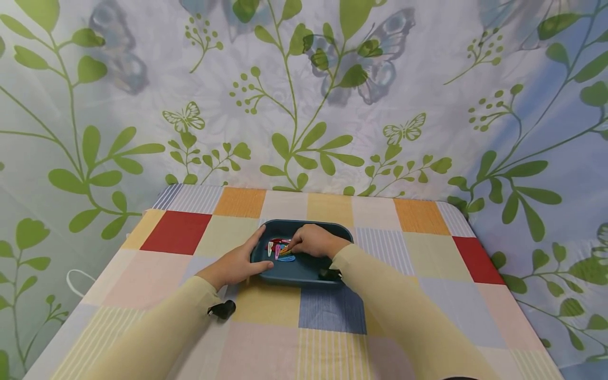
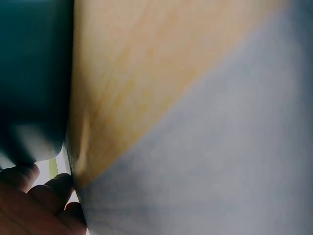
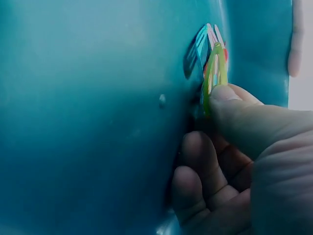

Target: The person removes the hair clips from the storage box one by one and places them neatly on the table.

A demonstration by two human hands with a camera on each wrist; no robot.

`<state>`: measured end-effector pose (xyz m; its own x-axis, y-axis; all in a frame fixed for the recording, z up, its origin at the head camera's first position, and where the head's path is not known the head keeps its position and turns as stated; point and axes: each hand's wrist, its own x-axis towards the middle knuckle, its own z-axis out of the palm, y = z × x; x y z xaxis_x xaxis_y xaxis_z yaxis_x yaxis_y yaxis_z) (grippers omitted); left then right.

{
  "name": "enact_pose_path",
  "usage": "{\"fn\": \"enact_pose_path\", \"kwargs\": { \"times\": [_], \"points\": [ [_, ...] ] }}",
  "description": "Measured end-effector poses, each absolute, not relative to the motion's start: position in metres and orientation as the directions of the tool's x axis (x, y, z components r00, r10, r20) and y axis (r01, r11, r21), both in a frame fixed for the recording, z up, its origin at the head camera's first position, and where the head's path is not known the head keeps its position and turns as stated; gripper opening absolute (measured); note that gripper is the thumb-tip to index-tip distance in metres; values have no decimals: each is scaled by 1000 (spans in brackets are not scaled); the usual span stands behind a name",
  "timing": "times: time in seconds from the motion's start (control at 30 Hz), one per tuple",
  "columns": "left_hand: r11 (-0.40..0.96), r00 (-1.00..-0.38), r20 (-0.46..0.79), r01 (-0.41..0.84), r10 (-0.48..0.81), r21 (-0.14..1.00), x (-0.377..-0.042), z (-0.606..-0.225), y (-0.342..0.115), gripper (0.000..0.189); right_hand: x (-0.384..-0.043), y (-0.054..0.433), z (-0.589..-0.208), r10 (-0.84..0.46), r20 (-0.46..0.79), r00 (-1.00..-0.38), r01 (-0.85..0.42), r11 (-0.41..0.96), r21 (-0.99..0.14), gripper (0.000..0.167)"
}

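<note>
A dark blue-green tray [image 1: 304, 278] stands on the table with several coloured snap hair clips [image 1: 286, 258] lying in its left part. My right hand [image 1: 315, 240] reaches into the tray and pinches a yellow-green hair clip [image 3: 218, 61] between thumb and fingers. Behind that clip in the right wrist view, blue, pink and red clips partly overlap. My left hand [image 1: 239, 262] rests against the tray's left end, its thumb spread towards the front and its fingers along the side. Left fingertips [image 2: 24, 174] show beside the tray's outer wall in the left wrist view.
A patchwork cloth [image 1: 266, 343] covers the table. Behind it hangs a curtain [image 1: 214, 79] printed with leaves and butterflies. A white cable loop [image 1: 76, 282] is at the table's left edge. Small black devices [image 1: 223, 309] sit at both sleeve cuffs.
</note>
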<state>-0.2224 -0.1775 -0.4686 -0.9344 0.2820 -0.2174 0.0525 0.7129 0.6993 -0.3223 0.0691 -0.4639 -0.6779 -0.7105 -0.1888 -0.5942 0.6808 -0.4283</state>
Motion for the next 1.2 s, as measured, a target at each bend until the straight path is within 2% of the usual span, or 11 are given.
{"fn": "enact_pose_path", "kwargs": {
  "times": [0.33, 0.6, 0.9, 1.2],
  "points": [
    [719, -934, -224, 48, 279, 693, -222, -470, -177, 104, -319, 76, -454, -714, -173, -678, -558, 654, -511, 17],
    [713, -936, -213, 56, 282, 699, -221, -471, -178, 106, -318, 87, -447, -681, -149, -717, -483, 640, -598, 17],
    [706, -936, -217, 45, 277, 707, -222, -472, -178, 107, -313, 106, -426, -666, -85, -741, -465, 600, -651, 17],
    [723, -938, -226, 35, 261, 690, -222, -472, -178, 107, -303, 137, -403, -599, -61, -798, -324, 512, -795, 18]
  ]
}}
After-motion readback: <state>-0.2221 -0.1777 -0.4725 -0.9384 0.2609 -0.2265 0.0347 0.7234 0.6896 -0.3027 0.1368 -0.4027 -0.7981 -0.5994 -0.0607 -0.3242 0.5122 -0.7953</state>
